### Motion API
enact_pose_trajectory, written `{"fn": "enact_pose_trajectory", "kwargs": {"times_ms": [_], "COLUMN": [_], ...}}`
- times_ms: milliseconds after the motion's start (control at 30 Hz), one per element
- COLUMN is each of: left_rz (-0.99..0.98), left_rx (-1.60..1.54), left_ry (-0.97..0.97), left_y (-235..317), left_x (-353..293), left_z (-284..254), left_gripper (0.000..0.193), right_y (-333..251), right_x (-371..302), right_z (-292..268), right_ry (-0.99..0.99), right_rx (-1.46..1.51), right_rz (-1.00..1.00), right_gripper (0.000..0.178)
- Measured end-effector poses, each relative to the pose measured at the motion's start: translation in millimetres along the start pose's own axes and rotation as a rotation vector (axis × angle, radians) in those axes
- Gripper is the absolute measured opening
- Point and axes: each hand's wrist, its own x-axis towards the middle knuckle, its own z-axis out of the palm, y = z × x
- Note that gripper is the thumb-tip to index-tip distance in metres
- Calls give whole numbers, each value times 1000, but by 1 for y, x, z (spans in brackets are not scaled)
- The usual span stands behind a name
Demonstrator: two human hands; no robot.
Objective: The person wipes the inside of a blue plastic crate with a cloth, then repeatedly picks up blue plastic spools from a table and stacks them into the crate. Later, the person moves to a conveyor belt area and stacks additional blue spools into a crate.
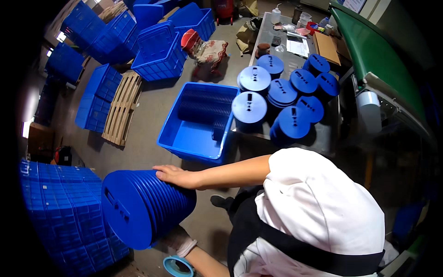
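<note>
A thick stack of round blue plates point(127, 210), each with a slot and small cut-outs, is held on its side between my two hands at the left. My right hand point(177, 177) lies over the top of the stack, its fingers along the plate rims. From below, my left hand point(177, 241), in a pale glove, supports the stack; its fingers are mostly hidden behind the plates. Beyond them a blue crate point(194, 141) stands with rows of similar dark blue plates point(203, 106) lying on edge inside.
On a metal table point(288, 60) stand several stacks of blue plates point(249, 107), papers and bottles. Piled blue crates point(64, 212) rise at the left, beside the held stack. A wooden pallet point(122, 108), a cloth-covered stool point(210, 51) and a light-blue ring-shaped thing point(179, 259) are also in view.
</note>
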Motion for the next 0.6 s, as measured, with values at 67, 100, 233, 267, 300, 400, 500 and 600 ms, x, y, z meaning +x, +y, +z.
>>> {"fn": "enact_pose_trajectory", "kwargs": {"times_ms": [67, 100, 233, 267, 300, 400, 500, 600], "left_rz": [-285, -237, -123, -150, -160, -192, -209, -237], "left_rx": [-537, -436, -210, -254, -281, -319, -336, -342], "left_ry": [123, 113, -11, -29, -49, -115, -191, -264], "left_y": [19, 22, 8, 3, -3, -20, -41, -60], "left_x": [46, 68, 179, 211, 243, 334, 425, 513], "left_z": [1, 0, -63, -76, -84, -107, -114, -111], "left_gripper": [68, 73, 76, 75, 75, 74, 72, 71], "right_y": [-9, -6, -4, -4, -4, -15, -22, -23], "right_x": [46, 71, 171, 198, 224, 299, 373, 446], "right_z": [25, 37, 75, 84, 91, 100, 92, 80], "right_ry": [-13, 8, 47, 51, 57, 118, 191, 196], "right_rx": [39, 67, 151, 174, 198, 215, 203, 255], "right_rz": [-2, -13, -62, -74, -86, -116, -126, -170], "right_gripper": [80, 80, 82, 82, 83, 86, 86, 88]}}
